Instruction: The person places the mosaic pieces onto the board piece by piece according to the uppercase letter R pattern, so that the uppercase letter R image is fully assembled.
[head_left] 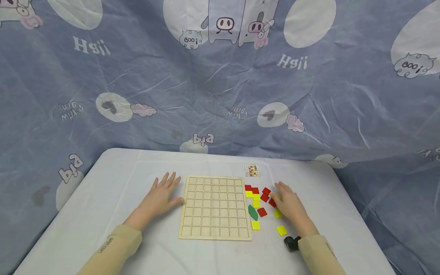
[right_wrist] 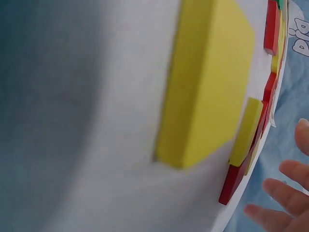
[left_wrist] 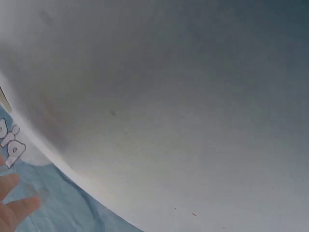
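A pale wooden board divided into a grid of square recesses lies mid-table in the head view, with nothing in its squares. My left hand is spread palm down beside it, thumb tip at the board's left edge. To the right of the board are scattered red tiles, yellow tiles and a green piece. My right hand hovers over the right part of this scatter with fingers extended, partly covering some tiles. In the right wrist view, a yellow tile looms large, and the fingers appear spread.
Behind the tiles lies a small card printed with a coloured grid pattern. A black device sits at my right wrist. White cloth covers the table, and a blue patterned curtain hangs behind its far edge.
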`<move>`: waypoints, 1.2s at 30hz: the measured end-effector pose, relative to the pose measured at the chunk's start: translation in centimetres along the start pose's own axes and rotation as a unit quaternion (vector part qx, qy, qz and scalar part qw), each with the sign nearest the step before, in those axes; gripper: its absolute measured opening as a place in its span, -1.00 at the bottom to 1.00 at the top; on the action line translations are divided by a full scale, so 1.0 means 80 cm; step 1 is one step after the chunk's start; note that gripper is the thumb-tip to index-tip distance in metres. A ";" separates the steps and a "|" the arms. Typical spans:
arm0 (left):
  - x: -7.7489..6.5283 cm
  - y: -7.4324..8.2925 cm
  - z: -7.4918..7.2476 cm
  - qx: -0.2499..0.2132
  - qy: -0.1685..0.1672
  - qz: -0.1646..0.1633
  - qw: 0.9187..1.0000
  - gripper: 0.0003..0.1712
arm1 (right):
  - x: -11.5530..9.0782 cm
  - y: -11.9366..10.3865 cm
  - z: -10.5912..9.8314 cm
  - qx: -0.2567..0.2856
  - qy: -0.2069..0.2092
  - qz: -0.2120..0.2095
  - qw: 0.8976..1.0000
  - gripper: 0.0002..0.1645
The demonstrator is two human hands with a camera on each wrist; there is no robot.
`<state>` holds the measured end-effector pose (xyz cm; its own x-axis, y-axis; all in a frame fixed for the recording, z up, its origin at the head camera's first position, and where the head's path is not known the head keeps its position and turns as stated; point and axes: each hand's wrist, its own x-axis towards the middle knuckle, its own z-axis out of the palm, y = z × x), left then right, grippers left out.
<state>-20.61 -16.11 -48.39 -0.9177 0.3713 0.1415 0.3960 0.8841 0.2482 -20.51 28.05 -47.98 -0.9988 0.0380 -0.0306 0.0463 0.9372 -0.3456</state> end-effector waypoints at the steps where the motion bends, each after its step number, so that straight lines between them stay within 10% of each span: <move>1: -0.001 0.002 0.000 -0.003 -0.010 0.001 1.000 -0.08 | -0.001 0.000 -0.001 0.008 0.002 0.003 1.000 -0.30; 18: -0.021 0.020 0.020 -0.021 -0.122 0.025 0.992 -0.17 | 0.011 0.013 0.013 0.098 -0.011 0.096 0.990 -0.60; 36: -0.025 0.016 0.028 -0.087 -0.143 0.014 0.986 -0.16 | 0.023 -0.028 -0.007 0.192 0.008 0.105 0.976 -0.67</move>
<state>-18.34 -15.04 -50.52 -0.8682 0.4818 -0.1190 0.3980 0.8191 0.4131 -22.43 26.21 -46.71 -0.9666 0.2239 -0.1244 0.2491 0.7088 -0.6600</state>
